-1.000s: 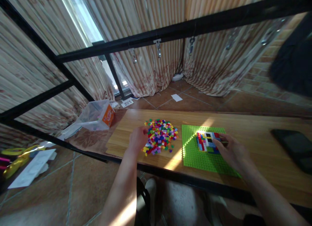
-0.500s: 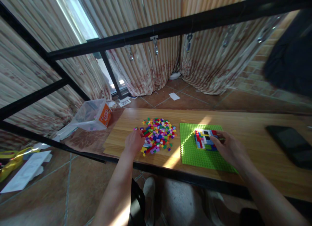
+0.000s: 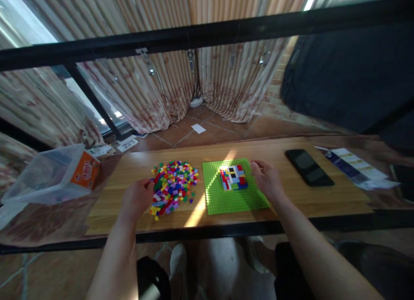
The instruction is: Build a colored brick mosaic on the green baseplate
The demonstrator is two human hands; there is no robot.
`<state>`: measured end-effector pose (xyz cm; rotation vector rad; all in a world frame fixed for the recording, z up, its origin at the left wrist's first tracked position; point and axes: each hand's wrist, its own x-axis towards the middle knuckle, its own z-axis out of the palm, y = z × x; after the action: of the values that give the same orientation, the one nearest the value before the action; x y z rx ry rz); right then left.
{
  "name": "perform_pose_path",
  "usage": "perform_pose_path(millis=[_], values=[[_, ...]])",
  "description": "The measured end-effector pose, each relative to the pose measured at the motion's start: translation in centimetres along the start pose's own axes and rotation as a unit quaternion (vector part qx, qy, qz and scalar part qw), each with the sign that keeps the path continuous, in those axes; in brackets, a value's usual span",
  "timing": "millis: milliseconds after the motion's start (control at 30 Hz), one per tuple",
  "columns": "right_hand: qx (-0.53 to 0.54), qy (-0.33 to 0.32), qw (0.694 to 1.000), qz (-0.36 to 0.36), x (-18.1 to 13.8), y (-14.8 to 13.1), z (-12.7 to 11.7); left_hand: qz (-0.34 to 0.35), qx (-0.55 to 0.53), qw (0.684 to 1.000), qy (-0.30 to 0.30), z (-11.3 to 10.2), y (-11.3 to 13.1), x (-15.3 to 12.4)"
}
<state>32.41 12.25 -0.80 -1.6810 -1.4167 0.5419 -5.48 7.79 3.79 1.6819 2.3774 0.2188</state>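
Note:
A heap of small coloured bricks (image 3: 173, 185) lies on a wooden board. My left hand (image 3: 136, 198) rests at the heap's left edge with its fingers curled in; I cannot make out anything in them. To the right lies a green baseplate (image 3: 230, 200) with a small patch of red, blue, white and black bricks (image 3: 233, 177) built on it. My right hand (image 3: 267, 180) sits on the plate's right edge, just right of the patch, fingers bent and loosely apart, holding nothing I can see.
A black phone (image 3: 308, 167) and a printed leaflet (image 3: 357, 167) lie on the board to the right. A clear plastic tub with an orange label (image 3: 58, 174) lies tipped at the left. A black metal bar (image 3: 207, 32) crosses overhead. Curtains hang behind.
The view has swung right, showing the phone and leaflet. My right hand has slid off the built patch to the plate's right edge. My left hand stays at the heap's left side.

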Motion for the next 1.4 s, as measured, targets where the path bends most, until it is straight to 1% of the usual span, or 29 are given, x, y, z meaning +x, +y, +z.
perform_pose_path(millis=[100,233,333,433,533,633,767,900,1033,1133,1200,1300,1400], values=[[0.040,0.027,0.999,0.014,-0.1,-0.5,-0.5,0.024,-0.077,0.997,-0.010,0.0,0.7,-0.2],[0.081,0.021,0.996,0.004,-0.4,-0.8,-0.4,0.076,-0.159,0.984,-0.010,0.3,2.5,-0.7],[0.110,0.011,0.994,-0.012,-0.5,-0.8,-0.2,0.108,-0.222,0.969,-0.022,1.0,4.1,-1.0],[0.110,0.012,0.994,-0.014,-0.4,-0.8,-0.2,0.134,-0.288,0.947,-0.046,2.0,5.3,-1.2],[0.098,0.020,0.995,-0.014,-0.5,-0.8,-0.1,0.160,-0.323,0.931,-0.061,2.9,6.4,-1.5],[0.109,0.012,0.993,-0.032,-0.8,-0.9,0.2,0.185,-0.335,0.921,-0.074,3.4,7.7,-2.1],[0.145,-0.034,0.985,-0.084,-1.8,-1.4,0.6,0.220,-0.321,0.917,-0.091,3.8,9.4,-3.0],[0.103,-0.100,0.975,-0.167,-2.7,-2.2,0.2,0.233,-0.333,0.904,-0.130,4.7,10.6,-3.7],[0.090,-0.169,0.953,-0.234,-3.2,-2.7,-0.5,0.240,-0.341,0.891,-0.181,5.8,11.7,-4.3],[0.095,-0.220,0.937,-0.255,-3.5,-2.8,-0.8,0.244,-0.365,0.874,-0.206,6.4,12.9,-4.7],[0.086,-0.239,0.931,-0.262,-3.6,-2.7,-1.0,0.239,-0.387,0.863,-0.219,6.5,13.7,-4.9],[0.072,-0.242,0.932,-0.258,-3.7,-2.5,-1.4,0.232,-0.402,0.856,-0.228,6.4,14.8,-5.2],[0.068,-0.232,0.942,-0.234,-3.5,-1.9,-2.1,0.240,-0.407,0.856,-0.208,6.6,15.6,-5.4]])
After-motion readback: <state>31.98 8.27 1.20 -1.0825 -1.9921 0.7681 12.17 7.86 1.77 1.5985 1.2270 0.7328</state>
